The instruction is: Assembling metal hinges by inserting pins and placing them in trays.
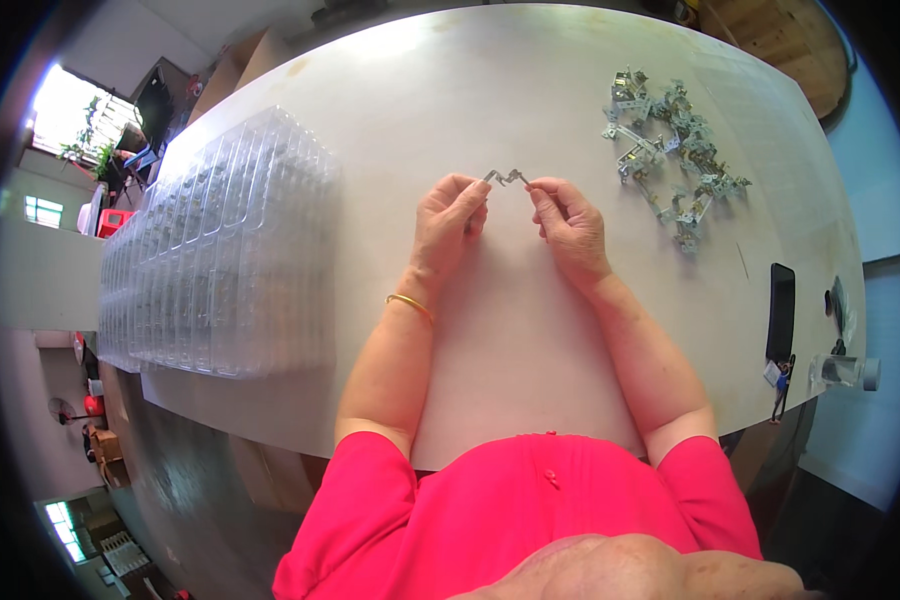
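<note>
Between my two hands, above the middle of the table, is a small grey metal bracket-like part (508, 178) with a bent, zigzag outline. My left hand (452, 218) pinches its left end between thumb and fingers. At its right end, my right hand (568, 225) grips with thumb and forefinger. Fingers hide both ends, so the part's full shape cannot be made out. To the right of my hands lies a loose heap of similar small metal parts (680, 140), silvery with brassy bits.
Stacked clear plastic trays (240, 240) cover the left of the white table (510, 330). Along the right edge lie a black phone (781, 310), a clear bottle (840, 372), and a keyring-like bundle (778, 380). A thin needle-like rod (742, 260) lies nearby.
</note>
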{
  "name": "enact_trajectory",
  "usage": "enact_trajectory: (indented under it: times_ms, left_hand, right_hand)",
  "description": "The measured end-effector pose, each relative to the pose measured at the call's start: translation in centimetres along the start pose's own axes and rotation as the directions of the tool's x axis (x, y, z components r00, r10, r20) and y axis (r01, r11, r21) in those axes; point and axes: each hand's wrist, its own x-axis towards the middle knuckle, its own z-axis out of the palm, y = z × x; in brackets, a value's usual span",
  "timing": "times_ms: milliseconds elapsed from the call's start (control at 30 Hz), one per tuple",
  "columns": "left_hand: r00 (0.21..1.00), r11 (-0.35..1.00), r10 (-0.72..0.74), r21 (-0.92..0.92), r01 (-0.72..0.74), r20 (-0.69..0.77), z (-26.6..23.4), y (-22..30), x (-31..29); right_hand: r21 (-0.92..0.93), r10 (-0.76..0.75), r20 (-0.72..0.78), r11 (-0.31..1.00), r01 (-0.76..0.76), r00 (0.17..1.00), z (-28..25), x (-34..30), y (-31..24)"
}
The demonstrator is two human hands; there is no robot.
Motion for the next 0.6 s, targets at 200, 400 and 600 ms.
enact_trajectory:
  times_ms: [200, 400, 600]
  left_hand:
    - [0.999, 0.998, 0.045, 0.053, -0.045, 0.003, 0.3, -0.2, -0.2]
    - [0.991, 0.964, 0.124, 0.233, -0.131, 0.043, 0.3, -0.9, -0.3]
    - [0.985, 0.945, 0.136, 0.285, -0.161, 0.105, 0.1, -1.0, -0.5]
  right_hand:
    - [-0.071, -0.013, -0.013, 0.997, 0.012, 1.0, -0.1, -0.2, -0.4]
    - [-0.094, 0.023, 0.02, 0.995, -0.021, 1.0, -0.2, -0.1, 0.0]
    - [0.039, 0.076, 0.126, 0.996, -0.081, 0.989, -0.4, -0.1, -1.1]
